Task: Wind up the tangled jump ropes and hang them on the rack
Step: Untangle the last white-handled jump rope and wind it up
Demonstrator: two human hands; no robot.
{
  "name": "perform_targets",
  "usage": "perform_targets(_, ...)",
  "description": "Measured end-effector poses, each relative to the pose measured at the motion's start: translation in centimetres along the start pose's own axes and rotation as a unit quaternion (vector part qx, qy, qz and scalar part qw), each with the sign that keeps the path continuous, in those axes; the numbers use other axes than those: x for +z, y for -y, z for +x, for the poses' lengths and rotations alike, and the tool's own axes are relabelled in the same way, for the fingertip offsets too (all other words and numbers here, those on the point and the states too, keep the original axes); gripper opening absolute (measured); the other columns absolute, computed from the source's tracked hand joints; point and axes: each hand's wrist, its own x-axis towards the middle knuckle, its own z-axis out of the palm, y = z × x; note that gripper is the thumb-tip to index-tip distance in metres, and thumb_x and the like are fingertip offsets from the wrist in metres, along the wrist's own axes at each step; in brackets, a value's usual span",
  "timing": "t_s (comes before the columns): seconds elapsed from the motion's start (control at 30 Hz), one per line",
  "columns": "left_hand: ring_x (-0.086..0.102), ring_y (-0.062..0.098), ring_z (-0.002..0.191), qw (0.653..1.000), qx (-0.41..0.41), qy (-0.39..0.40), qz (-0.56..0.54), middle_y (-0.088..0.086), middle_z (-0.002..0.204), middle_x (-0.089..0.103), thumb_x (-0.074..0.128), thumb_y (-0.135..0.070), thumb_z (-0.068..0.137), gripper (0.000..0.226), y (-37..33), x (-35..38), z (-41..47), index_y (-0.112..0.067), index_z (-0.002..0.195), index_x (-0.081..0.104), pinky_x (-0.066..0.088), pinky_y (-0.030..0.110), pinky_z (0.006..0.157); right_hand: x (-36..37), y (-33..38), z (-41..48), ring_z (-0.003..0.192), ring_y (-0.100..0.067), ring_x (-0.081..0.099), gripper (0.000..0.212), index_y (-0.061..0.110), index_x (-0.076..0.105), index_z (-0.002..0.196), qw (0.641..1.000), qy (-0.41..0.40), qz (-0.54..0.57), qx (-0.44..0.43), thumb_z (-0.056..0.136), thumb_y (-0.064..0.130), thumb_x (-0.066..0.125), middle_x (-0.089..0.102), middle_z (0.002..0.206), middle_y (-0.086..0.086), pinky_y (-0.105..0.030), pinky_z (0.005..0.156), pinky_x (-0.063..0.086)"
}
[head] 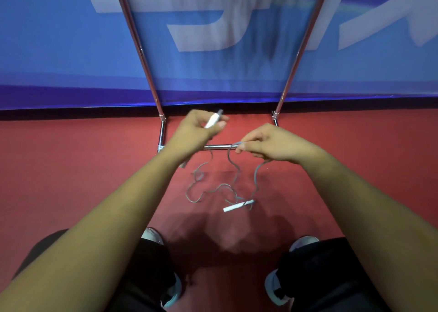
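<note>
Left hand (198, 130) raised over the rack's base, fingers curled round one white handle (212, 121), its dark tip pointing far. Right hand (269, 143) pinches the grey cord (233, 169) between thumb and fingertips, just right of the left hand. Cord hangs from both hands in loose tangled loops onto the red floor (71, 169). Second white handle (237, 206) lies on the floor, nearer, cord crossing it. Chrome rack (136, 46): two uprights far, low bar under the hands. Blue banner (47, 51) behind.
</note>
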Motion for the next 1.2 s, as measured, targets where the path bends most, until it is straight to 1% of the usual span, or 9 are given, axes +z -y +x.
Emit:
perform_targets(0.13, 0.04, -0.002, 0.038, 0.986, -0.011, 0.16, 0.049, -0.017, 0.05, 0.053, 0.061, -0.015, 0.099, 0.019, -1.5, 0.4, -1.3, -0.015, 0.081, 0.065, 0.032, 0.011, 0.045, -0.4, 1.3, 0.0, 0.047, -0.011, 0.035, 0.021, 0.003, 0.072, 0.081, 0.998, -0.054, 0.032, -0.026, 0.094, 0.019, 0.066, 0.044, 0.055, -0.005, -0.02, 0.044, 0.03)
perform_targets(0.3, 0.029, 0.007, 0.046, 0.978, -0.073, -0.066, -0.183, -0.005, 0.058, 0.048, 0.06, -0.016, 0.093, 0.023, 0.4, -1.6, 1.2, -0.019, 0.07, 0.059, 0.021, 0.02, 0.042, -2.6, -3.8, -0.5, 0.053, 0.003, 0.046, 0.023, 0.011, 0.065, 0.074, 0.991, 0.008, -0.107, 0.074, 0.096, 0.019, 0.063, 0.057, 0.057, 0.012, -0.013, 0.057, 0.036)
perform_targets(0.4, 0.032, 0.007, 0.047, 0.955, -0.099, -0.148, -0.237, -0.006, 0.056, 0.05, 0.054, -0.012, 0.099, 0.027, 1.3, -2.9, 1.8, -0.017, 0.073, 0.059, 0.022, 0.02, 0.043, -3.1, -7.9, -0.8, 0.078, -0.014, 0.055, 0.023, 0.012, 0.064, 0.077, 0.981, 0.017, -0.113, 0.155, 0.098, 0.017, 0.059, 0.064, 0.073, 0.003, -0.023, 0.07, 0.041)
perform_targets(0.53, 0.061, 0.017, 0.052, 0.982, -0.112, -0.148, 0.032, 0.002, 0.063, 0.067, 0.054, -0.018, 0.099, 0.017, 2.8, -3.9, 2.3, -0.011, 0.088, 0.064, 0.039, 0.026, 0.05, -2.1, -7.0, -0.8, 0.066, -0.024, 0.061, 0.021, 0.005, 0.065, 0.091, 0.992, -0.022, 0.041, 0.118, 0.102, 0.016, 0.053, 0.059, 0.063, -0.005, -0.028, 0.061, 0.048)
perform_targets(0.63, 0.059, 0.003, 0.046, 0.978, -0.072, -0.141, 0.139, 0.007, 0.06, 0.065, 0.054, -0.02, 0.1, 0.018, 2.7, -2.9, 1.8, -0.005, 0.1, 0.065, 0.04, 0.02, 0.052, -1.8, -3.1, 0.1, 0.045, -0.013, 0.035, 0.02, 0.006, 0.071, 0.098, 0.997, -0.041, 0.038, 0.051, 0.101, 0.018, 0.055, 0.038, 0.052, 0.003, -0.025, 0.044, 0.035)
perform_targets(0.8, 0.052, 0.008, 0.045, 0.998, -0.042, 0.042, -0.036, 0.011, 0.077, 0.069, 0.053, -0.029, 0.104, 0.022, 0.4, 0.0, 0.0, -0.012, 0.11, 0.066, 0.035, 0.021, 0.045, 0.2, 1.3, 0.0, 0.044, -0.011, 0.026, 0.021, 0.006, 0.073, 0.097, 0.998, -0.006, 0.054, -0.011, 0.1, 0.019, 0.056, 0.034, 0.046, 0.012, -0.021, 0.042, 0.025)
perform_targets(0.93, 0.036, 0.004, 0.044, 0.985, -0.01, 0.17, 0.0, -0.013, 0.063, 0.057, 0.063, -0.023, 0.098, 0.017, 0.2, 0.3, -0.5, -0.006, 0.102, 0.064, 0.03, 0.017, 0.044, -0.4, 2.5, -0.1, 0.043, -0.009, 0.022, 0.022, -0.003, 0.068, 0.093, 0.987, -0.045, 0.149, -0.036, 0.1, 0.012, 0.054, 0.03, 0.05, 0.006, -0.021, 0.044, 0.021)
perform_targets(1.03, 0.031, 0.001, 0.041, 0.992, 0.015, 0.126, -0.027, -0.014, 0.057, 0.057, 0.061, -0.013, 0.099, 0.014, 0.3, 0.4, -0.2, -0.01, 0.085, 0.059, 0.026, 0.016, 0.043, -1.5, 1.6, -0.4, 0.044, -0.01, 0.025, 0.021, 0.001, 0.067, 0.089, 0.989, -0.035, 0.143, -0.024, 0.099, 0.016, 0.058, 0.034, 0.05, 0.004, -0.022, 0.043, 0.022)
perform_targets(1.2, 0.03, 0.007, 0.045, 0.96, -0.038, -0.081, -0.266, 0.002, 0.059, 0.047, 0.053, -0.006, 0.1, 0.028, 0.4, -1.4, 1.2, -0.013, 0.074, 0.051, 0.021, 0.018, 0.041, -3.3, -4.6, -0.4, 0.057, -0.002, 0.054, 0.023, 0.016, 0.069, 0.071, 0.988, 0.028, -0.119, 0.098, 0.094, 0.017, 0.066, 0.065, 0.064, 0.004, -0.022, 0.065, 0.041)
